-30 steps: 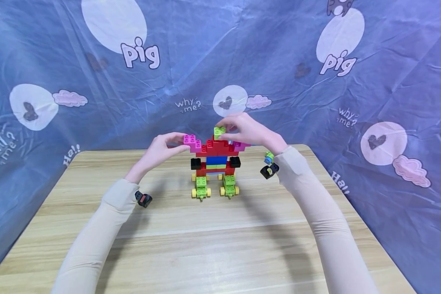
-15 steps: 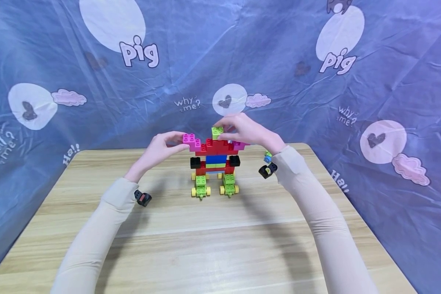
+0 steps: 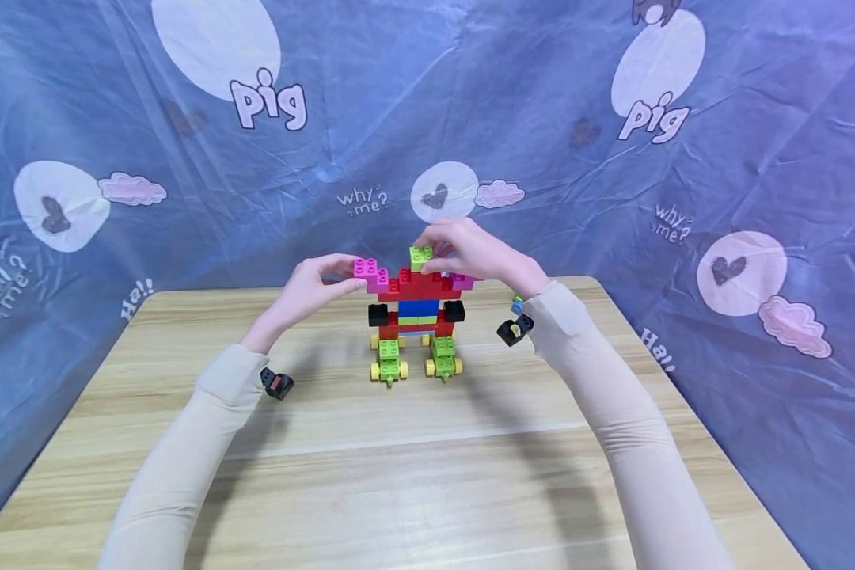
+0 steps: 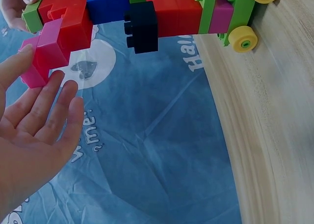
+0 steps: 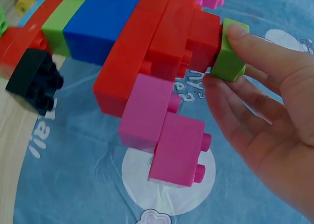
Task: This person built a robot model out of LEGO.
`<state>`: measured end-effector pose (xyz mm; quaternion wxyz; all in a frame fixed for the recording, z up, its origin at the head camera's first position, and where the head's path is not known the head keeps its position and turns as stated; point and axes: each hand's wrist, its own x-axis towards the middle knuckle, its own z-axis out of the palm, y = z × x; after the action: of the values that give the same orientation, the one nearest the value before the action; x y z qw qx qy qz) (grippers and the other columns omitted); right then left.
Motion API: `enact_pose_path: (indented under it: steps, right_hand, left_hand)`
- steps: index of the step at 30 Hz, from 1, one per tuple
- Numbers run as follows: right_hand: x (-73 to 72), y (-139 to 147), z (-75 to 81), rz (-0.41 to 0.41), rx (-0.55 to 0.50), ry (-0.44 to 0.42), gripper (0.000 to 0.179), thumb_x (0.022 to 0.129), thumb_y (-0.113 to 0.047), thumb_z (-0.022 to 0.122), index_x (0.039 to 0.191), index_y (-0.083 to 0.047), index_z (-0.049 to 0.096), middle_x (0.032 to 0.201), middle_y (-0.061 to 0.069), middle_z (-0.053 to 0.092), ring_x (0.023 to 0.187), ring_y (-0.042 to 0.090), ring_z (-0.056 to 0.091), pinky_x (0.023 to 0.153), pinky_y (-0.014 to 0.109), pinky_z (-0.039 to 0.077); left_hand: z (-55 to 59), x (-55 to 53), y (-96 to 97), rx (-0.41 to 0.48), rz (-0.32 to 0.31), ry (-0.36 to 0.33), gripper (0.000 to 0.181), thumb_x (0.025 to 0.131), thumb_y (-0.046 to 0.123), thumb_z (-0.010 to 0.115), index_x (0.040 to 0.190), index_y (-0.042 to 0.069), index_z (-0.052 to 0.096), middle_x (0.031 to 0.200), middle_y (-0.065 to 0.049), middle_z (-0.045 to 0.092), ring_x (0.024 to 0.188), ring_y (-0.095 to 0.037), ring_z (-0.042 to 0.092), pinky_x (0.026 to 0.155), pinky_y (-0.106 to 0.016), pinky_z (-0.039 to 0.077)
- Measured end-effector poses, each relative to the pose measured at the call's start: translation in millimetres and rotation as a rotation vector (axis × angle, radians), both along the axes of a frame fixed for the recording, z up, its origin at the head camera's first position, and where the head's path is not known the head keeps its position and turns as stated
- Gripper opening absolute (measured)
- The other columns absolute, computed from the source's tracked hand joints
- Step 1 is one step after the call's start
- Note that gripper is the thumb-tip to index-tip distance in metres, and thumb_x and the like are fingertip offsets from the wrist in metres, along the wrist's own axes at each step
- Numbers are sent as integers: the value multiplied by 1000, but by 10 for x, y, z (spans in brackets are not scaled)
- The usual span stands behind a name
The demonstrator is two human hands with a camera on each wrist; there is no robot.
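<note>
A figure built of toy building bricks stands upright on the table, with a blue brick (image 3: 419,309) in its red body (image 3: 420,283). My left hand (image 3: 313,289) pinches the outer pink brick (image 4: 34,71) at its left side, thumb over it and fingers below. With thumb and fingers, my right hand (image 3: 470,249) holds a lime green brick (image 5: 229,51) at the top, against the uppermost red brick (image 5: 204,40). More pink bricks (image 5: 179,150) step out on the right side. Black bricks (image 3: 378,315) jut out lower down. Green wheeled bases (image 3: 389,362) with yellow wheels carry the figure.
A small blue and green piece (image 3: 517,304) lies on the wooden table (image 3: 427,475) near my right cuff, partly hidden. Black wrist cameras (image 3: 278,385) hang by both cuffs. A blue printed cloth (image 3: 370,103) encloses the back and sides.
My right hand has shifted slightly left with the lime green brick, which now sits over the red top. My left hand keeps its pinch on the pink brick. The view has tilted very slightly.
</note>
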<state>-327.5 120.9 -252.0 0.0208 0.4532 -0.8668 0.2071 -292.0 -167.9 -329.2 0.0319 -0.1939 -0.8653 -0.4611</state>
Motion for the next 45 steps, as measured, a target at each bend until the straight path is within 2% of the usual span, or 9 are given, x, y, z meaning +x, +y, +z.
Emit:
enact_pose_path:
  steps: [6, 14, 23, 28, 32, 39, 45]
  right_hand:
    - [-5, -10, -19, -3, -20, -15, 33, 87, -15, 76, 115, -1, 68, 113, 14, 69, 91, 23, 69, 89, 35, 60]
    - [12, -19, 9, -11, 4, 12, 31, 86, -15, 77, 112, -1, 69, 107, 15, 68, 89, 25, 70, 86, 36, 60]
    - [31, -16, 52, -17, 59, -6, 35, 89, -17, 74, 120, -1, 69, 111, 15, 71, 90, 24, 70, 88, 37, 60]
    - [30, 18, 38, -11, 33, -45, 33, 94, -14, 68, 124, -2, 68, 114, 15, 72, 95, 23, 71, 90, 38, 60]
    - [26, 12, 22, -11, 9, -53, 32, 94, -15, 68, 123, -2, 68, 114, 15, 72, 96, 24, 71, 91, 38, 59]
    - [42, -37, 60, -33, 16, -3, 31, 92, -15, 71, 119, -1, 70, 112, 16, 72, 91, 25, 70, 87, 38, 60]
    - [61, -60, 108, -37, 51, 16, 30, 90, -13, 72, 118, 0, 71, 106, 16, 74, 84, 23, 69, 81, 37, 60]
  left_hand:
    - [-1, -3, -11, -3, -4, -2, 46, 91, 32, 72, 130, 10, 63, 119, -14, 71, 109, -28, 67, 94, -42, 54]
    - [11, -17, -10, 0, -6, 6, 46, 91, 32, 72, 130, 10, 63, 119, -14, 71, 109, -27, 67, 93, -39, 54]
    - [1, -5, -8, -14, -4, 4, 47, 91, 33, 72, 131, 9, 63, 118, -15, 72, 108, -29, 67, 95, -43, 54]
    - [-19, -6, -15, -8, -5, 7, 46, 91, 33, 72, 130, 10, 63, 117, -14, 72, 108, -27, 68, 94, -42, 54]
    - [-30, -9, -25, -10, -2, 3, 46, 91, 34, 72, 130, 11, 64, 117, -14, 72, 107, -27, 68, 93, -40, 54]
    - [-6, -10, -29, -13, 12, 14, 45, 91, 33, 72, 129, 11, 64, 117, -13, 72, 106, -26, 68, 90, -34, 55]
    - [15, 2, -12, -1, 3, -4, 46, 91, 32, 72, 130, 10, 63, 118, -14, 72, 108, -28, 68, 94, -40, 54]
